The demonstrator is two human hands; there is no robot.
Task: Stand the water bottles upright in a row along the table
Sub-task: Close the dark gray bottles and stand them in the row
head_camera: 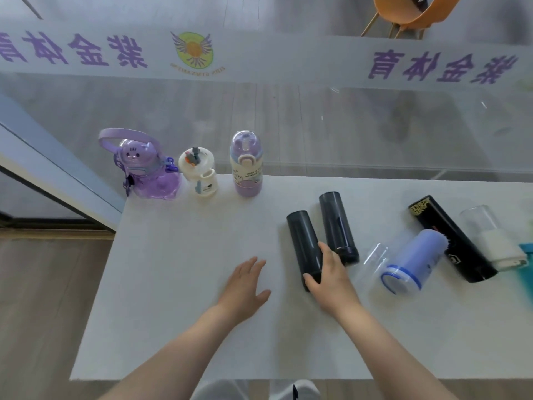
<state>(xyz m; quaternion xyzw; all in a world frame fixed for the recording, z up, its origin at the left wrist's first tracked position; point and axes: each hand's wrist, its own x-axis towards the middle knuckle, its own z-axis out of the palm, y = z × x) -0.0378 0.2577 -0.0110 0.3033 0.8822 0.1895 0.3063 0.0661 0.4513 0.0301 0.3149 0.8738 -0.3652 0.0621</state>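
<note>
Three bottles stand upright along the far left edge of the white table (178, 327): a purple cat bottle (144, 168), a small white bottle (200, 173) and a lilac-capped bottle (247, 166). Two dark smoky bottles lie side by side mid-table. My right hand (328, 277) wraps the near end of the left dark bottle (304, 241); the right dark bottle (337, 226) lies just beyond my fingers. My left hand (245, 284) rests flat on the table, fingers spread, holding nothing. Further right lie a blue bottle (412, 261), a black printed bottle (450, 238) and a clear white-lidded bottle (490, 235).
A clear cup (373, 262) lies beside the blue bottle. A teal object (526, 264) shows at the right edge. A glass wall with purple lettering runs behind the table. The table's left edge drops to wooden floor.
</note>
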